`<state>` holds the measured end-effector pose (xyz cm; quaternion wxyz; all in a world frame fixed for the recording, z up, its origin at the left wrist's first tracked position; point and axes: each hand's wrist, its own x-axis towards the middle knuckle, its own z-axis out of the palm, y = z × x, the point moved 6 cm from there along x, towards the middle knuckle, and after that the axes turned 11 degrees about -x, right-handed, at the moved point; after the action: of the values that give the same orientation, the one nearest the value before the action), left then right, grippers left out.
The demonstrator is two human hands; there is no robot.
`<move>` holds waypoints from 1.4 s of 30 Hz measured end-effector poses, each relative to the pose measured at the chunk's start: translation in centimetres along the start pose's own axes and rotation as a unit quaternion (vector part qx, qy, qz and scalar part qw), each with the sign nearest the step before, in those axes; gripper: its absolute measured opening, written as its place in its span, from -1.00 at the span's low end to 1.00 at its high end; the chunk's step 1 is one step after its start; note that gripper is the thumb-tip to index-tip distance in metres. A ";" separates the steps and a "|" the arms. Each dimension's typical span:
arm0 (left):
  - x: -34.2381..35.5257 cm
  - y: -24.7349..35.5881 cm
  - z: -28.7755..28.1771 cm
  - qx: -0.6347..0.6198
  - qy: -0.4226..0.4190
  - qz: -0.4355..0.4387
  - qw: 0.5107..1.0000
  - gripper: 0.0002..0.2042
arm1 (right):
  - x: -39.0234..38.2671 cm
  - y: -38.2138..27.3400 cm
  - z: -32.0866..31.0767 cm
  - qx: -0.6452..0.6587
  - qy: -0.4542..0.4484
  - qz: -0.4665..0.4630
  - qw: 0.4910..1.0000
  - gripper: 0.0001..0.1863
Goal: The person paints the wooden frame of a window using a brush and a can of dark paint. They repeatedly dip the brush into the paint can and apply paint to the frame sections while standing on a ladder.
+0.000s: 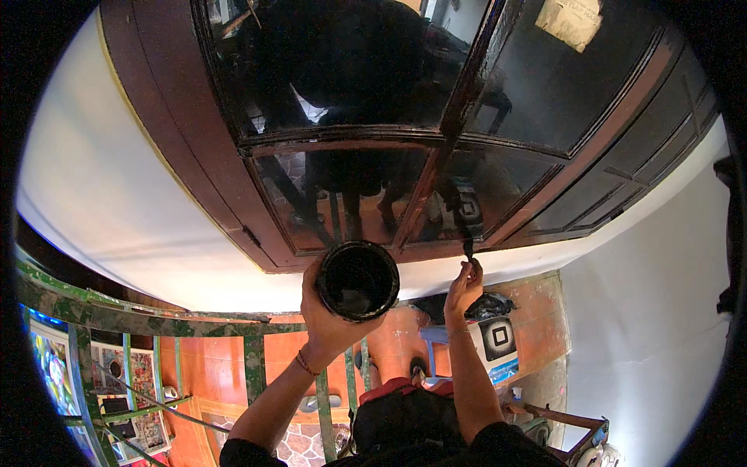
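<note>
My left hand (331, 321) is wrapped round an open can (359, 279) with a dark, stained rim and black inside; a little dark liquid seems to glint at its bottom. In my right hand (464, 286) I pinch the handle of a dark paintbrush (468, 247), its head pointing up toward the lower bar of a wooden window frame (513, 233). Whether the bristles touch the wood I cannot tell. The frame is brown in places and glossy black along the upper bars. Its glass panes (350, 70) mirror dark shapes.
A scraped green metal railing (254, 366) stands at the lower left. Below lies an orange tiled floor (222, 366), with a white box (498, 342) and a black plastic bag (490, 306) at the right. A paper label (568, 22) sticks to the upper pane. White wall (646, 311) borders the right.
</note>
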<state>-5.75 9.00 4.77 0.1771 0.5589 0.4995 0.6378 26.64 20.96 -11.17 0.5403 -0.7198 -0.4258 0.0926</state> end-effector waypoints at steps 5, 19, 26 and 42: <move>0.6 0.0 0.1 0.004 0.007 0.005 1.000 0.13 | 0.5 -0.7 -0.4 0.000 0.037 -0.007 0.999 -0.62; 0.4 -0.2 0.0 -0.002 0.001 -0.002 1.000 0.15 | 0.6 -1.7 -0.3 -0.006 0.051 0.028 0.998 -0.60; 0.5 -0.1 0.2 -0.017 0.002 0.004 1.000 0.14 | -2.6 -2.3 1.8 -0.017 -0.062 -0.032 0.997 -0.67; 0.6 0.2 -0.1 -0.023 0.013 -0.015 1.000 0.13 | -3.7 -3.5 1.0 -0.018 0.012 -0.078 0.997 -0.69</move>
<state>-5.96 9.40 5.25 0.1935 0.5384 0.4952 0.6538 21.99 19.21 -9.76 0.5383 -0.6951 -0.4754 0.0337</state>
